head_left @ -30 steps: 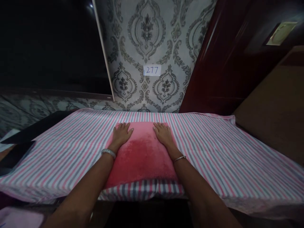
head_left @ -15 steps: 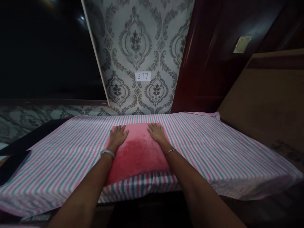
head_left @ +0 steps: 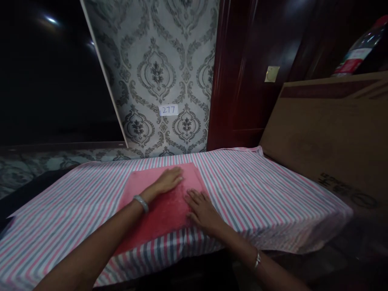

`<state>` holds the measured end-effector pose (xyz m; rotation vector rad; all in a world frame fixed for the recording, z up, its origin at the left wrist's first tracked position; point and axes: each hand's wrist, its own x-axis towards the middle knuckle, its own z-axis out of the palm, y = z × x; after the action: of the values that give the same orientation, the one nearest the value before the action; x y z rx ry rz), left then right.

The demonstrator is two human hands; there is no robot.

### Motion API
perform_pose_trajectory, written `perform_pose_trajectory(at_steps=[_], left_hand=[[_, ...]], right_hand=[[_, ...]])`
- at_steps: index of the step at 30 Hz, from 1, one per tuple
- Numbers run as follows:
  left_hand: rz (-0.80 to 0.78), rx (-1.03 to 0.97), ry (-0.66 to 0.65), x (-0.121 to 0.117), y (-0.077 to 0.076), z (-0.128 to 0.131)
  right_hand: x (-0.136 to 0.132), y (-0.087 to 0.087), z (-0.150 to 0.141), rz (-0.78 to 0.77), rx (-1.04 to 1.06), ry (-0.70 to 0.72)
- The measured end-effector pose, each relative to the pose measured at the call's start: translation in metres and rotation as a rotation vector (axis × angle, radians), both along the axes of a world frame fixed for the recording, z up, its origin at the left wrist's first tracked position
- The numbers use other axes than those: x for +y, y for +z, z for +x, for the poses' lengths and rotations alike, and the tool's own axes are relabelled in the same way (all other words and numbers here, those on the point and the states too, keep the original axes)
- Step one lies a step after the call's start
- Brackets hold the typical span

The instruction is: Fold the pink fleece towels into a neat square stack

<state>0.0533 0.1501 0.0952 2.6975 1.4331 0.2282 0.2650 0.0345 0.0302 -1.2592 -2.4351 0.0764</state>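
A pink, plush-looking cloth [head_left: 157, 212] lies flat on a striped tablecloth [head_left: 242, 190], its near part a darker red-pink. Over the cloth's far half is my left hand [head_left: 168, 180], fingers stretched out toward the right and slightly blurred. My right hand [head_left: 204, 210] rests near the cloth's right edge, palm down with the fingers spread. Neither hand grips anything. Each wrist wears a bracelet.
A big cardboard box [head_left: 318, 133] stands at the right, with a red-capped bottle [head_left: 357, 50] behind its top edge. At the left hangs a dark screen [head_left: 54, 81]. A paper label [head_left: 168, 110] reading 277 is on the patterned wall [head_left: 151, 52].
My left hand has moved right across the cloth, and my right hand has come back toward me. The view has turned to the right, bringing the bottle into sight.
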Motion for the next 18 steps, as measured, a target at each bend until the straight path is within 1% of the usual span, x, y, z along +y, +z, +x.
perform_pose_trajectory(at_steps=[1,2,4,6,9,12,16,18], left_hand=[[-0.060,0.017,-0.104,-0.002,-0.004,0.016],[-0.103,0.035,-0.166,-0.003,-0.008,0.029],[-0.133,0.066,-0.209,-0.002,-0.019,0.046],[-0.110,0.066,-0.233,0.004,-0.027,0.051],[-0.089,0.050,-0.286,0.021,-0.032,0.045],[-0.091,0.053,-0.258,0.042,-0.031,0.043],[-0.149,0.003,-0.118,0.073,-0.032,0.050],[-0.184,-0.044,-0.073,0.089,-0.035,0.053]], right_hand=[[-0.005,-0.007,0.001,0.009,-0.007,0.012],[-0.008,-0.012,0.002,0.017,-0.010,0.015],[-0.010,-0.019,0.002,0.040,0.005,0.001],[-0.009,-0.023,0.001,0.066,0.040,-0.011],[-0.009,-0.025,0.000,0.085,0.080,-0.009],[-0.010,-0.028,-0.001,0.084,0.108,-0.004],[-0.011,-0.033,0.000,0.082,0.132,0.008],[-0.010,-0.036,0.000,0.079,0.136,0.012]])
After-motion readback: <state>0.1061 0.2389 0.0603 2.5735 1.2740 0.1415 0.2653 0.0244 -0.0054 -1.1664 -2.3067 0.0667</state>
